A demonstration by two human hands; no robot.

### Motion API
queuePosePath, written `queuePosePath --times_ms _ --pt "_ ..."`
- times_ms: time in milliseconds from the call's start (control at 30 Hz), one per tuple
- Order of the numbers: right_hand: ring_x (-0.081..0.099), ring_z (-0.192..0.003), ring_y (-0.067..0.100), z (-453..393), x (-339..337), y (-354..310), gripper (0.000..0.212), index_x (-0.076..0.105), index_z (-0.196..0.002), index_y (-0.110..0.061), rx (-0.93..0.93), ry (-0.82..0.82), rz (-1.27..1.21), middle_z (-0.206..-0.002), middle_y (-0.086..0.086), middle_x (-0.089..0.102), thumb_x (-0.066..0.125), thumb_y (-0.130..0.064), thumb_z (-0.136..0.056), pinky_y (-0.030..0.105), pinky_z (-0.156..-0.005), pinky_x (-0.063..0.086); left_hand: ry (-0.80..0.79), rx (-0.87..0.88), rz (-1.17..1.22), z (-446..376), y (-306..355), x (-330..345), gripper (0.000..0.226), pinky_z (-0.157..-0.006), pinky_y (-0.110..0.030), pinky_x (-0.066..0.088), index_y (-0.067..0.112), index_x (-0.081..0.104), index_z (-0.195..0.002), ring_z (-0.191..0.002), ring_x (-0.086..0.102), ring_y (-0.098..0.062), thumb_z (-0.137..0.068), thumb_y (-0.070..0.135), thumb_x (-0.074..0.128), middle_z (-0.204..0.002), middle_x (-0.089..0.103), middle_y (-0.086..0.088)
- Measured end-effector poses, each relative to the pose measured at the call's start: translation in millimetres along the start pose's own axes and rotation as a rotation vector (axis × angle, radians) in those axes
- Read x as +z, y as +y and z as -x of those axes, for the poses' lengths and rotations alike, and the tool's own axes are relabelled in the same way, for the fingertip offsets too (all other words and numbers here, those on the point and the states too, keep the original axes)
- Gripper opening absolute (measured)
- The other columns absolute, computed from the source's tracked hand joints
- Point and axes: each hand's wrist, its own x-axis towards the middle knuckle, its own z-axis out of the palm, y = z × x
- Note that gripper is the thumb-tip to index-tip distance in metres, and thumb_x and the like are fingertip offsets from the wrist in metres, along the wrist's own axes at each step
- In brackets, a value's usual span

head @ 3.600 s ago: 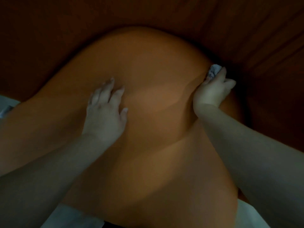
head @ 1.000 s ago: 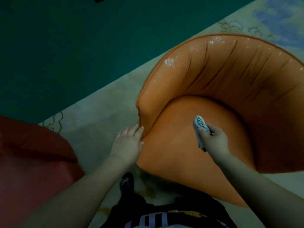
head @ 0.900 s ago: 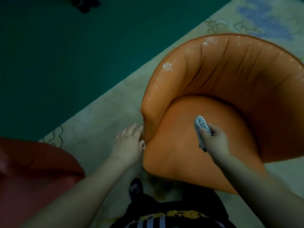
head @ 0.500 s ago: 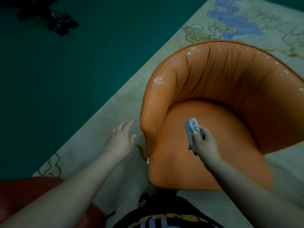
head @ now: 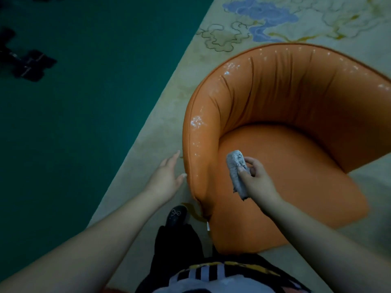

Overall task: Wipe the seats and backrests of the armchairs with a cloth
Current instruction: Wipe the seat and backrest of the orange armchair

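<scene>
View from above, looking down a person's front. Nearest, a striped top edge [head: 213,273] and dark trousers, with one black shoe [head: 176,214] on a pale patterned rug [head: 160,123]. The left hand [head: 166,176] reaches forward with fingers straight and loosely spread, holding nothing, just beside the outer left arm of an orange armchair [head: 275,106]; whether it touches cannot be told. The right hand [head: 257,180] grips a bunched grey cloth [head: 238,172] above the near left part of the seat [head: 296,176]. White flecks dot the curved backrest rim [head: 196,121]. Beyond the chair, blue and yellow cloud shapes mark the rug. To the left lies dark green floor [head: 74,113], with a black object [head: 27,64] far off.
</scene>
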Motion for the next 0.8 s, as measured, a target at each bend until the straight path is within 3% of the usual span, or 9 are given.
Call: queuePosePath --times_ms 67,167,300,367,467,567,633,700,800 --pt "0.070 -0.081 0.026 -0.4 14.3 -3.2 0.040 0.041 -0.135 -0.031 0.010 0.028 -0.031 -0.114 0.004 0.061 0.053 -0.022 -0.098 0.032 -0.058 0.057 -0.060 0.044 -0.004 -21.3 -2.8 -11.8 0.083 -0.111 -0.034 0.033 0.032 0.006 -0.153 -0.135 0.038 -0.020 -0.091 0.036 0.061 -0.155 0.026 -0.004" --pt "0.063 -0.106 0.027 -0.8 48.1 -3.5 0.044 0.041 -0.139 -0.027 -0.005 0.100 -0.060 -0.126 0.004 0.058 0.052 -0.015 -0.098 0.049 -0.091 0.053 -0.144 0.115 -0.001 -50.2 -10.0 -25.9 0.097 -0.109 -0.038 0.037 0.034 -0.002 -0.152 -0.132 0.042 -0.019 -0.086 0.039 0.068 -0.155 0.026 -0.004" --pt "0.054 -0.114 0.014 0.7 85.3 -0.1 0.044 0.045 -0.138 -0.024 0.008 0.236 -0.085 -0.132 0.001 0.054 0.050 -0.008 -0.097 0.038 -0.103 0.044 -0.255 0.228 0.044 -76.5 -10.1 -29.1 0.113 -0.104 -0.041 0.044 0.030 -0.007 -0.152 -0.125 0.050 -0.020 -0.078 0.034 0.077 -0.155 0.025 -0.004" --pt "0.050 -0.122 0.017 1.8 95.7 4.4 0.047 0.043 -0.140 -0.021 0.052 0.302 -0.087 -0.137 0.004 0.050 0.050 -0.007 -0.096 0.039 -0.108 0.039 -0.283 0.237 0.071 -85.5 -9.6 -26.1 0.117 -0.102 -0.040 0.045 0.027 -0.008 -0.153 -0.123 0.051 -0.021 -0.075 0.029 0.080 -0.156 0.023 -0.004" --pt "0.046 -0.127 0.020 8.6 106.8 14.1 0.049 0.042 -0.142 -0.021 0.087 0.383 -0.072 -0.140 0.008 0.046 0.051 -0.006 -0.096 0.042 -0.111 0.035 -0.316 0.233 0.109 -94.7 -9.9 -22.1 0.121 -0.100 -0.037 0.047 0.025 -0.008 -0.153 -0.120 0.054 -0.022 -0.073 0.024 0.083 -0.156 0.021 -0.003" --pt "0.044 -0.128 0.019 12.3 114.5 16.1 0.050 0.044 -0.141 -0.021 0.049 0.410 -0.067 -0.139 0.008 0.046 0.049 -0.004 -0.095 0.039 -0.112 0.033 -0.311 0.241 0.096 -101.2 -10.6 -20.9 0.124 -0.104 -0.044 0.044 0.024 -0.008 -0.153 -0.124 0.051 -0.026 -0.071 0.024 0.085 -0.156 0.021 -0.004" --pt "0.045 -0.123 0.014 8.8 121.7 15.9 0.050 0.045 -0.140 -0.022 -0.009 0.402 -0.019 -0.134 0.007 0.047 0.051 -0.005 -0.094 0.028 -0.109 0.033 -0.314 0.246 0.122 -103.7 -11.0 -19.4 0.124 -0.105 -0.045 0.042 0.022 -0.007 -0.154 -0.128 0.048 -0.027 -0.070 0.020 0.085 -0.156 0.022 -0.004" --pt "0.045 -0.111 0.009 2.0 131.9 14.8 0.050 0.046 -0.139 -0.027 -0.056 0.387 0.046 -0.123 0.003 0.047 0.055 -0.009 -0.093 0.010 -0.094 0.032 -0.322 0.249 0.149 -105.3 -12.1 -17.3 0.124 -0.105 -0.043 0.042 0.021 -0.005 -0.154 -0.128 0.049 -0.027 -0.069 0.015 0.085 -0.155 0.025 -0.005" --pt "0.044 -0.104 0.015 -9.1 148.5 15.9 0.054 0.048 -0.138 -0.032 -0.159 0.374 0.169 -0.108 0.002 0.041 0.062 -0.011 -0.090 0.016 -0.096 0.032 -0.311 0.249 0.209 -105.7 -15.2 -16.2 0.124 -0.094 -0.025 0.049 0.024 -0.005 -0.153 -0.118 0.058 -0.023 -0.068 0.008 0.084 -0.155 0.028 0.000"
